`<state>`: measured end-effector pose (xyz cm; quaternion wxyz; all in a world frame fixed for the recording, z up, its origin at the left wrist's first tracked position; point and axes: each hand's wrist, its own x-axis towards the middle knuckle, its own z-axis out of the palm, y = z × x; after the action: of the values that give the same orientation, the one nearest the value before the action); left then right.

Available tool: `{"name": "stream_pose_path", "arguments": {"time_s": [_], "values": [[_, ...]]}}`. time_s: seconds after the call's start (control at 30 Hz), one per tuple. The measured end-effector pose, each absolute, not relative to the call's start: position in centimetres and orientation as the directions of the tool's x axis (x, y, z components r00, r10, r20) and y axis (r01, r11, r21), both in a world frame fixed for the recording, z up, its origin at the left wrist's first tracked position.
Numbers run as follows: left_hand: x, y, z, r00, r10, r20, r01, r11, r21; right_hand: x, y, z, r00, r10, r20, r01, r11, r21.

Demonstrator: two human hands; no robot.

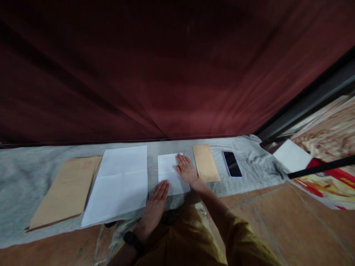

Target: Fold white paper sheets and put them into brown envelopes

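A small folded white paper lies on a grey cloth spread on the floor. My right hand rests flat on the paper's right side with its fingers stretched out. My left hand lies flat at the paper's near left corner, fingers together and extended. A black band is on my left wrist. Neither hand grips anything.
A large white sheet and a stack of brown envelopes lie to the left. A small brown envelope and a dark phone lie to the right. A dark red curtain hangs behind. More papers lie at far right.
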<state>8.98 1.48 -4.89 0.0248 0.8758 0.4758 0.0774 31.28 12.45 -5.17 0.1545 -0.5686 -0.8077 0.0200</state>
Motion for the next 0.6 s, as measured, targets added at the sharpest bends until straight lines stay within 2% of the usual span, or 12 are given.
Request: {"name": "stream_pose_path", "arguments": {"time_s": [0.3,0.5,0.6], "values": [[8.9,1.5,-5.5,0.531,0.834,0.152,0.825,-0.549,0.132,30.9,13.9,-4.5,-0.198,0.954,0.224,0.939,0.25,-0.235],[9.0,1.3,-4.8,0.545,0.822,0.165,0.813,-0.566,0.137,30.5,6.6,-4.7,-0.342,0.898,0.277,0.872,0.413,-0.263],[9.3,1.2,-4.3,0.538,0.828,0.158,0.819,-0.558,0.134,30.8,3.3,-4.8,-0.357,0.897,0.262,0.868,0.422,-0.262]]}}
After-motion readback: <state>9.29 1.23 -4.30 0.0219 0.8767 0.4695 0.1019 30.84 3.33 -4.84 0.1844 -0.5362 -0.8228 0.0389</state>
